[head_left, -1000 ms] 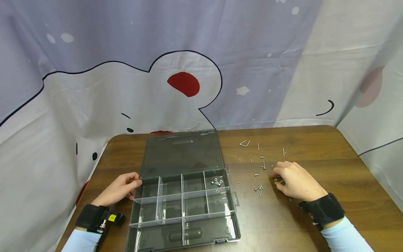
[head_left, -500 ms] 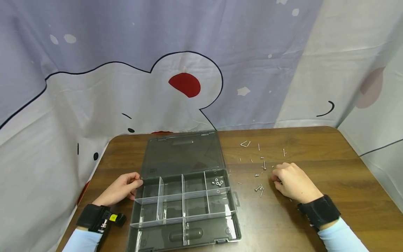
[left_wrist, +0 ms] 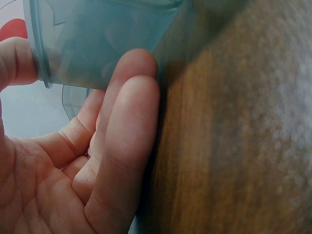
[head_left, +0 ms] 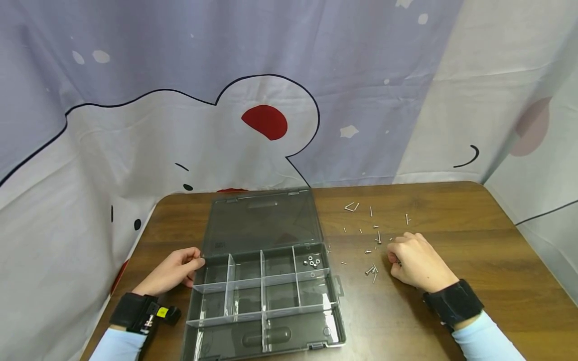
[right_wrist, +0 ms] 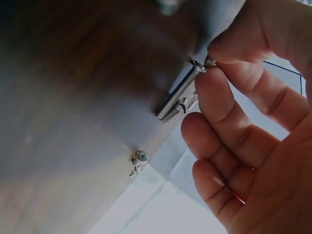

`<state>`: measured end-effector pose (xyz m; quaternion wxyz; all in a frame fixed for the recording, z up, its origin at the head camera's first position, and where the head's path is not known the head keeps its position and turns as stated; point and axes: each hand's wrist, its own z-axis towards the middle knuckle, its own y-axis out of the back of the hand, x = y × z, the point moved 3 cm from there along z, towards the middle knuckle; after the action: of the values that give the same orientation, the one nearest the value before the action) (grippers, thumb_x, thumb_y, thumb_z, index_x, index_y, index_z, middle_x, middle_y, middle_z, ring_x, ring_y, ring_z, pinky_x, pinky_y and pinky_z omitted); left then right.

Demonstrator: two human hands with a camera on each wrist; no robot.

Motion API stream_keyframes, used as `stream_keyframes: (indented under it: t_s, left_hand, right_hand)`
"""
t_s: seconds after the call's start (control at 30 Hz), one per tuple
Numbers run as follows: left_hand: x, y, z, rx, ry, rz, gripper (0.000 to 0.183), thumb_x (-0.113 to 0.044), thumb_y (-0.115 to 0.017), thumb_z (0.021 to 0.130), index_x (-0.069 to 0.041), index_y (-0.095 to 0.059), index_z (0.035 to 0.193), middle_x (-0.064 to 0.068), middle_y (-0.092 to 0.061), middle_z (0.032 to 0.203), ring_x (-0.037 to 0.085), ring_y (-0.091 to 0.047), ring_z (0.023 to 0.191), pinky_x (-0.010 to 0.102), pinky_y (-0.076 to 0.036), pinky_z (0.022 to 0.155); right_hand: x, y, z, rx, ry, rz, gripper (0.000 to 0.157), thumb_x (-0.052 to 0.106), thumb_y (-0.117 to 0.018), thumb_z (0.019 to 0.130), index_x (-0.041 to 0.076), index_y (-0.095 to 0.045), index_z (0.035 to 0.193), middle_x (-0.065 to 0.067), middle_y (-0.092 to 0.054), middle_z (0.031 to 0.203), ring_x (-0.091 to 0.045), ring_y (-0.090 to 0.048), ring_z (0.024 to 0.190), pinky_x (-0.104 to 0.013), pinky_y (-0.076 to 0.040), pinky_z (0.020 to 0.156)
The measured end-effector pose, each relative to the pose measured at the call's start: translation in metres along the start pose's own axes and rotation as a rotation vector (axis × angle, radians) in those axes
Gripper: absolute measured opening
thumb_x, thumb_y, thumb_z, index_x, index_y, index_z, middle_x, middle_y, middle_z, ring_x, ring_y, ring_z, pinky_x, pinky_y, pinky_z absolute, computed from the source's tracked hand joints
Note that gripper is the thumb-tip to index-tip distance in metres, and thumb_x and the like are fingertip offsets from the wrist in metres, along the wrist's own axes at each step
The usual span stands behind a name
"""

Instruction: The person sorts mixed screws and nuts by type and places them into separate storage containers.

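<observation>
At the left side of a clear grey plastic compartment box, my left hand grips the wall. In the left wrist view its thumb meets the rim, and its fingers lie along the outer wall. My right hand is low over the table on the right. Between its thumb and fingertips it pinches a small metal piece, mostly hidden, so its kind is unclear. Close by the fingertips lie a long screw and a shorter one. Several nuts sit in the box's back right compartment.
The box's lid lies folded back behind it. Loose screws are scattered on the wooden table right of the box, among them a small cluster and a long screw. A patterned curtain hangs behind the table.
My right hand has shifted slightly left, and its fingers have drawn together; the small pieces seen by its fingertips in the head view are now hidden. My left hand stays on the box.
</observation>
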<state>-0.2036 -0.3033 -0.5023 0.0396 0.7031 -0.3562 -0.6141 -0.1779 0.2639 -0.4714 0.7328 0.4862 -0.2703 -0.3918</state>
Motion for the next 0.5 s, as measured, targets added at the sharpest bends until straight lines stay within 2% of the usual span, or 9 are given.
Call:
stream_keyframes:
  t_s: [0.27, 0.5]
  left_hand:
    - [0.000, 0.000, 0.000, 0.006, -0.010, -0.009, 0.030, -0.026, -0.056, 0.108, -0.002, -0.045, 0.095, 0.005, -0.044, 0.078, 0.012, -0.055, 0.062, 0.034, -0.061, 0.061]
    - [0.001, 0.000, 0.000, 0.004, -0.010, -0.005, 0.030, -0.026, -0.056, 0.108, -0.002, -0.045, 0.095, 0.005, -0.045, 0.078, 0.012, -0.055, 0.062, 0.034, -0.061, 0.060]
  right_hand:
    - [0.006, 0.005, 0.008, -0.058, 0.035, 0.023, 0.028, 0.006, -0.066, 0.053, 0.024, -0.048, 0.063, 0.014, -0.040, 0.063, -0.012, -0.041, 0.064, -0.032, -0.035, 0.066]
    - [0.027, 0.021, 0.032, -0.105, 0.067, 0.126, 0.026, 0.008, -0.068, 0.057, 0.025, -0.052, 0.068, 0.013, -0.046, 0.067, -0.009, -0.039, 0.068, -0.030, -0.036, 0.070]
